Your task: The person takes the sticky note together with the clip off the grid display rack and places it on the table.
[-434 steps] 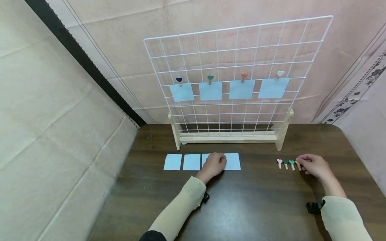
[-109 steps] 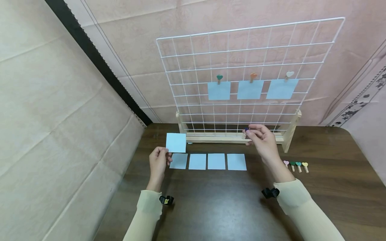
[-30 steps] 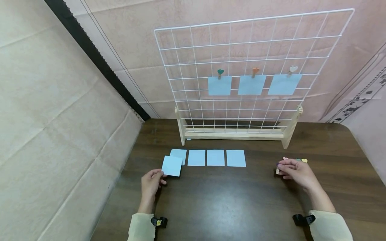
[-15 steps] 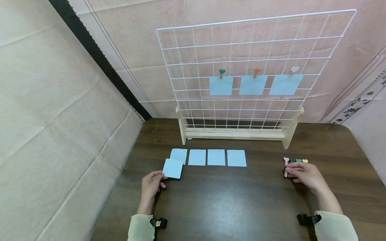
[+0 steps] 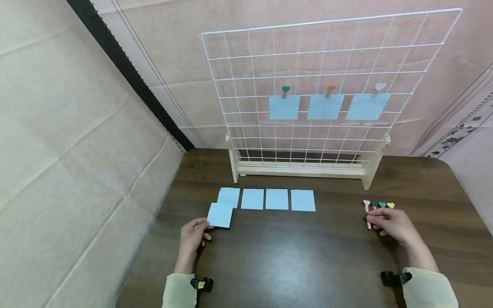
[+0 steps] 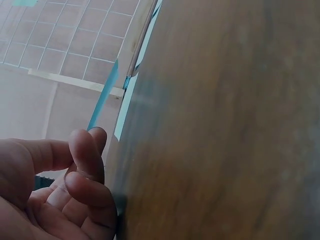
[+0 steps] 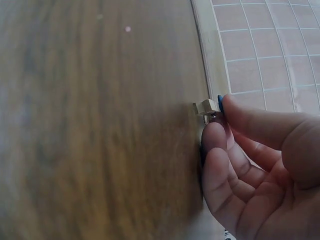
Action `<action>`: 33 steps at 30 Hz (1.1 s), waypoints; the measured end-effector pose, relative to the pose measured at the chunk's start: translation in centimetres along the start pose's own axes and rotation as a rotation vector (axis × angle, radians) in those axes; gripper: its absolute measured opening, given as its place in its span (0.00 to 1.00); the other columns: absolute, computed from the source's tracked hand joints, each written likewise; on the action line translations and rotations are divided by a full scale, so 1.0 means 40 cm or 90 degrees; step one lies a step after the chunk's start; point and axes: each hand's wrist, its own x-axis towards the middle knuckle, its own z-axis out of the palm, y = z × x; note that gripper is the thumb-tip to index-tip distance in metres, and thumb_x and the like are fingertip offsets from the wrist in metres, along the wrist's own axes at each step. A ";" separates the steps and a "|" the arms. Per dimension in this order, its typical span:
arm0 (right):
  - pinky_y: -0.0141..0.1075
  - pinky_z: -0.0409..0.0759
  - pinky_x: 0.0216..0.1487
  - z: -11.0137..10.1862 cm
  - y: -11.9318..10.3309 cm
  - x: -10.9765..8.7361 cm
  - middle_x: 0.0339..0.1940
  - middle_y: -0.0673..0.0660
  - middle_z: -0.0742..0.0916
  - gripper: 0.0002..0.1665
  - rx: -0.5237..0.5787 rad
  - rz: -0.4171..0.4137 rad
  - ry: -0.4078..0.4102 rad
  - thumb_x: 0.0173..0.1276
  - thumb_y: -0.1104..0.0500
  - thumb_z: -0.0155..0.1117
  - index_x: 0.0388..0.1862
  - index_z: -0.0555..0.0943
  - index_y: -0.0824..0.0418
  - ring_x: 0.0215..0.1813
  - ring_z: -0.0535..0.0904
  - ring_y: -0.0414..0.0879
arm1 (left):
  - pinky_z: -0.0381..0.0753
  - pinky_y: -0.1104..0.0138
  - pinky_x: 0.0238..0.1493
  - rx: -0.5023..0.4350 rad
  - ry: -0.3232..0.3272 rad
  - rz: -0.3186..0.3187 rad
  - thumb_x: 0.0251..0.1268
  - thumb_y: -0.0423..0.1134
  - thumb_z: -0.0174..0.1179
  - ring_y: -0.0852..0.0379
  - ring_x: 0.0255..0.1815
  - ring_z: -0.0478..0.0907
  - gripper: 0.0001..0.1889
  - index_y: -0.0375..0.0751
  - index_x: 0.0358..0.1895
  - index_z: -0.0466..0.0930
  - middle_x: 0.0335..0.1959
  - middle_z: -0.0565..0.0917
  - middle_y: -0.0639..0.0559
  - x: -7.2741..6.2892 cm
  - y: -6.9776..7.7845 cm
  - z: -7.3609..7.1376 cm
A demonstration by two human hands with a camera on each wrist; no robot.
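My left hand (image 5: 194, 235) pinches a light blue paper square (image 5: 219, 214) by its lower left corner, over the table. The square overlaps the leftmost of several blue squares (image 5: 253, 199) in a row. At the right, my right hand (image 5: 396, 224) pinches a small wooden clothespin (image 7: 206, 106) with a dark blue heart. This lies just in front of a row of heart clothespins: pink (image 5: 366, 202), dark green (image 5: 375, 204), teal (image 5: 382, 204) and yellow (image 5: 390, 205). Fingers partly cover their lower ends.
A white wire grid (image 5: 265, 77) stands in a wooden base (image 5: 300, 170) at the back. Three blue squares hang on it, under green (image 5: 285, 89), orange (image 5: 331, 88) and white (image 5: 379, 87) heart clothespins. Pale cloth (image 5: 77, 171) bounds the brown table.
The leftmost square and its blue-heart clothespin have come off the grid into my hands. Over the last second my right hand shifts slightly right and nearer me; the left barely moves.
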 end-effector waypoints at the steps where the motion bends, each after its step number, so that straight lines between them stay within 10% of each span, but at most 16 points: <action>1: 0.38 0.85 0.32 0.000 0.000 0.000 0.38 0.55 0.91 0.26 -0.003 0.000 0.001 0.80 0.57 0.65 0.59 0.78 0.81 0.34 0.84 0.40 | 0.74 0.70 0.19 -0.001 0.000 -0.002 0.77 0.33 0.60 0.58 0.20 0.81 0.14 0.28 0.58 0.82 0.38 0.91 0.42 0.001 0.000 -0.001; 33: 0.39 0.85 0.30 0.005 -0.001 0.011 0.33 0.52 0.89 0.23 -0.017 0.015 0.019 0.80 0.56 0.65 0.54 0.76 0.78 0.32 0.84 0.42 | 0.73 0.69 0.15 0.018 -0.039 -0.016 0.79 0.31 0.59 0.58 0.18 0.80 0.13 0.31 0.59 0.82 0.35 0.90 0.42 0.003 -0.015 -0.004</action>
